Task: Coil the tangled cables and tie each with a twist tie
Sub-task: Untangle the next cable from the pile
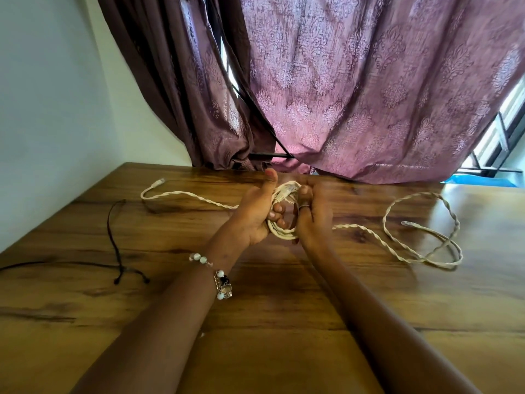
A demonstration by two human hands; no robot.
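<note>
**Q:** What have you got hold of?

**A:** My left hand (257, 214) has its fingers curled round a small coil of the cream twisted cable (284, 231), thumb sticking up. My right hand (312, 214) closes on the same bundle from the other side, its thumb on the top of the loops. The coil sits between my palms, above the middle of the wooden table (255, 322), towards its far edge.

**Q:** And the rest of the cable?

**A:** Loose on the table. One tail runs towards the far left corner and ends in a clear plug (159, 182). The other lies in wide loops by the right edge, with a second plug (406, 223) resting inside them. A thin black cord (115, 240) lies apart near the left edge. I can't make out a twist tie anywhere.

**Q:** How will it handle?

**A:** Light and limp, I'd say, but the twisted pair looks springy enough to pop the loops open if I loosen my grip. I'd keep the left hand pinching where the loops cross and feed slack in with the right, taking hold of the strand near the coil, never by the plugs, whose clips look fragile.

**Q:** What could go wrong?

**A:** The right-hand loops cross one another, so pulling fast could tighten them into a knot.
</note>
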